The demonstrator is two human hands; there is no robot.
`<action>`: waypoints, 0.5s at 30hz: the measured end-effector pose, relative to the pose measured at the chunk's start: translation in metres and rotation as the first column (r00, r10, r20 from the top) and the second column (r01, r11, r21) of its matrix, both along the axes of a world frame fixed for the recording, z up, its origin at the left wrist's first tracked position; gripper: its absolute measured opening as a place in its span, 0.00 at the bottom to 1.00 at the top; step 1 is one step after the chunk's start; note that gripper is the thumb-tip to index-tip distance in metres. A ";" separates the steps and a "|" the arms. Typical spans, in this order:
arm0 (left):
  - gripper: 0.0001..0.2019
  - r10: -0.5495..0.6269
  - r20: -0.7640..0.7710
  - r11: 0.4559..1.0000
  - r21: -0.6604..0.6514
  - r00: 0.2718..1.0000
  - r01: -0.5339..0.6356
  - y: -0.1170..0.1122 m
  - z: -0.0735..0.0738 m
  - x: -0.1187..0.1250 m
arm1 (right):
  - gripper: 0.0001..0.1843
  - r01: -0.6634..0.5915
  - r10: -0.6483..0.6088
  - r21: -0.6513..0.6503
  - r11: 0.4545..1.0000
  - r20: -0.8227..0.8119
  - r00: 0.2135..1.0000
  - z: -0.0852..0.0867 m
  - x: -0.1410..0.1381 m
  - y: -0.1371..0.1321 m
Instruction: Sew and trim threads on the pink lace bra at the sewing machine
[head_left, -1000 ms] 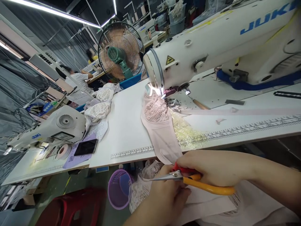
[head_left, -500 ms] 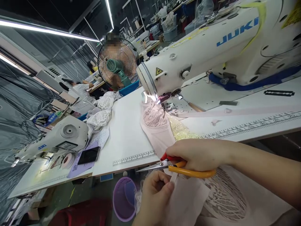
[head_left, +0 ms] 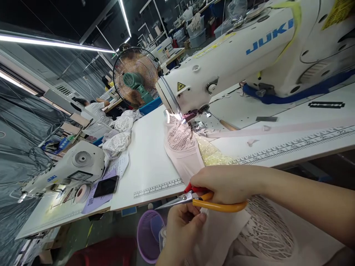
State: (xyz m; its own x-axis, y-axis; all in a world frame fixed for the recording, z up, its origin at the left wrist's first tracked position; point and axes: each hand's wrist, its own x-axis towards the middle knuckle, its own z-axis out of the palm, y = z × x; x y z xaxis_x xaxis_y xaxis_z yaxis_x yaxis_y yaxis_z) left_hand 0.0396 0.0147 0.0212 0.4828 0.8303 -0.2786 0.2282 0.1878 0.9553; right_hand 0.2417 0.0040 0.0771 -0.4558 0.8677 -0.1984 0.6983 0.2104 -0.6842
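My right hand (head_left: 219, 184) is closed on a pair of scissors (head_left: 219, 205) with orange and red handles. The blades point left, just above my left hand, and look closed. My left hand (head_left: 184, 229) pinches the edge of a pale pink garment (head_left: 219, 232) with a lace panel, which hangs at the table's front edge and over my lap. Another part of pale pink fabric with a lace cup (head_left: 181, 138) lies on the table under the needle area of a white sewing machine (head_left: 227, 62). Whether both parts are one piece is hidden behind my right hand.
A second sewing machine (head_left: 83, 159), a phone (head_left: 106, 186) and white lace pieces (head_left: 118, 142) are at left. A razor blade (head_left: 326, 105) lies on the right of the table (head_left: 149, 162). Below stands a purple basket (head_left: 141, 236). Behind are a fan (head_left: 135, 79) and a seated person (head_left: 97, 109).
The scissors and my right hand have shifted slightly left. My left hand keeps its pinch on the garment. The whole view has moved a little.
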 end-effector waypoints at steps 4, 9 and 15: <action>0.25 0.038 -0.019 0.999 -0.033 0.999 -0.038 -0.003 0.003 0.002 | 0.12 -0.017 0.017 0.020 1.000 -0.009 1.000 0.001 0.000 0.002; 0.23 0.040 0.003 0.998 -0.051 0.999 -0.040 -0.001 0.000 -0.002 | 0.13 -0.025 0.025 0.020 0.999 -0.008 1.000 0.000 -0.001 0.002; 0.17 -0.046 0.079 0.998 -0.027 0.996 0.048 0.000 -0.006 -0.009 | 0.13 -0.022 0.022 0.019 1.000 -0.016 1.000 0.002 -0.003 0.000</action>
